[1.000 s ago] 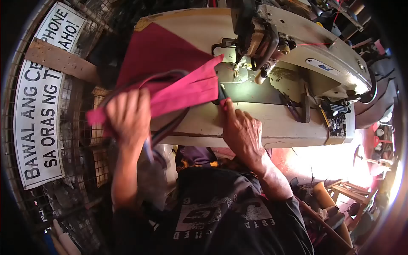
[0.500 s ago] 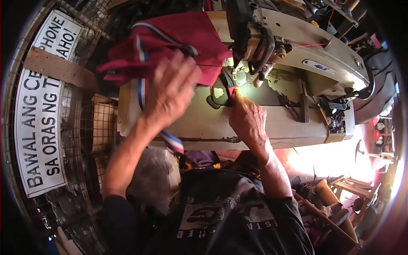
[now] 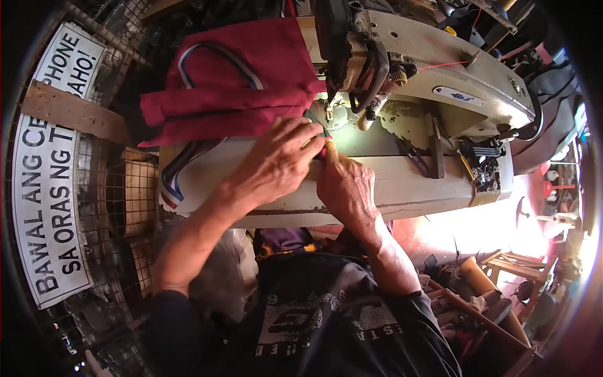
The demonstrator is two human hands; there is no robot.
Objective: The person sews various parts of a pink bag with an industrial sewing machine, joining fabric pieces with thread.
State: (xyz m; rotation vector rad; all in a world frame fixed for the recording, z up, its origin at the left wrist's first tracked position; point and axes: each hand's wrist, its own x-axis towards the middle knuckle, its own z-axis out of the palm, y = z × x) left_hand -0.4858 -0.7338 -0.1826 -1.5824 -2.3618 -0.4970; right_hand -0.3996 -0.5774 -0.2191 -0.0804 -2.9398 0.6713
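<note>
Maroon fabric (image 3: 232,63) lies spread at the left of the sewing machine (image 3: 418,56), its right end reaching the needle area. A striped ribbon (image 3: 171,179) in blue, white and red runs under it and loops on top. My left hand (image 3: 276,154) is closed, its fingertips pinching the dark strip edge just below the needle. My right hand (image 3: 348,185) is closed beside it, with thumb and forefinger on a small red piece at the same strip. The two hands nearly touch, and the fingers hide most of the strip.
Scissors (image 3: 416,156) and a wooden stick (image 3: 434,146) lie on the machine bed to the right. A bobbin winder (image 3: 488,176) sits at the bed's right end. A wire grid with a lettered sign (image 3: 53,169) stands at the left, and a wooden stool (image 3: 518,267) at lower right.
My left hand has moved right and down from the maroon fabric to join my right hand near the needle. The fabric now lies flatter, and the ribbon's end has shifted left.
</note>
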